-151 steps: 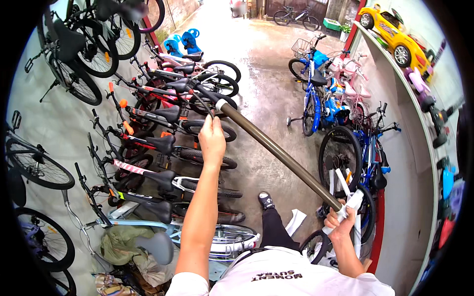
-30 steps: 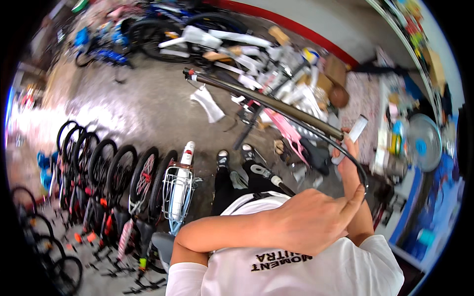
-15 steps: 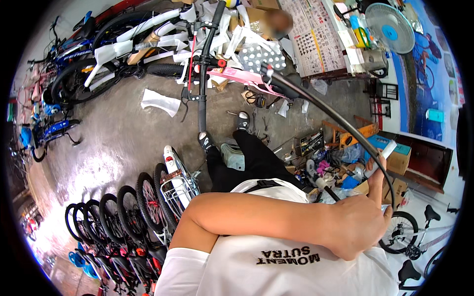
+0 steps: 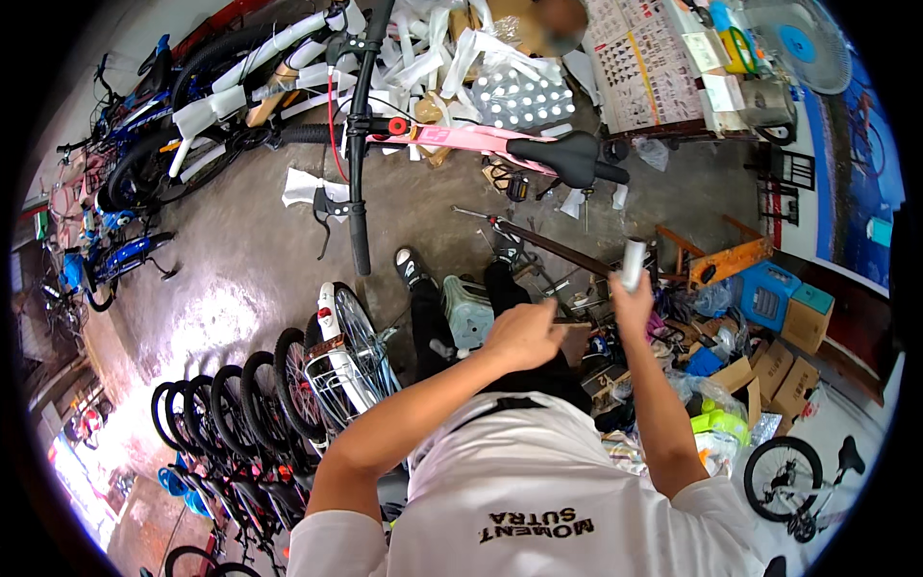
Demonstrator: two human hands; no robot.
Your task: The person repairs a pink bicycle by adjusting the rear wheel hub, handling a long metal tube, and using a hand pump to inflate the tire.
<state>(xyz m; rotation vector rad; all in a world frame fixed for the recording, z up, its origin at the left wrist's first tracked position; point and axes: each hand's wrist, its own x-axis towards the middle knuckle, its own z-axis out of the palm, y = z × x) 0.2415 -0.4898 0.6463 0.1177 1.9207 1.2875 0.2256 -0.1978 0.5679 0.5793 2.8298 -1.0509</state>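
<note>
My right hand [image 4: 632,303] grips a bronze-brown pump tube [image 4: 553,245] by its white handle [image 4: 634,260]; the tube points forward and down over the floor near my right foot. My left hand [image 4: 527,335] is at waist height, left of the right one, its fingers curled; what they hold, if anything, is hidden. Beyond the tube stands a pink bicycle [image 4: 452,137] with a black saddle [image 4: 567,154] and black handlebar [image 4: 358,163]. A pale green plastic stool [image 4: 466,327] is between my legs.
Parked bicycles [image 4: 255,404] line the lower left, more [image 4: 144,173] lie at upper left. White wrappings [image 4: 442,58] are piled behind the pink bicycle. At right are a fan [image 4: 798,43], a wooden stand [image 4: 726,260], cardboard boxes [image 4: 774,380] and a white bicycle [image 4: 803,481].
My view has swung from the bicycle rows toward the cluttered end. The tube has lowered and shifted leftward. My left arm, earlier across my chest, now reaches forward, left of my right hand.
</note>
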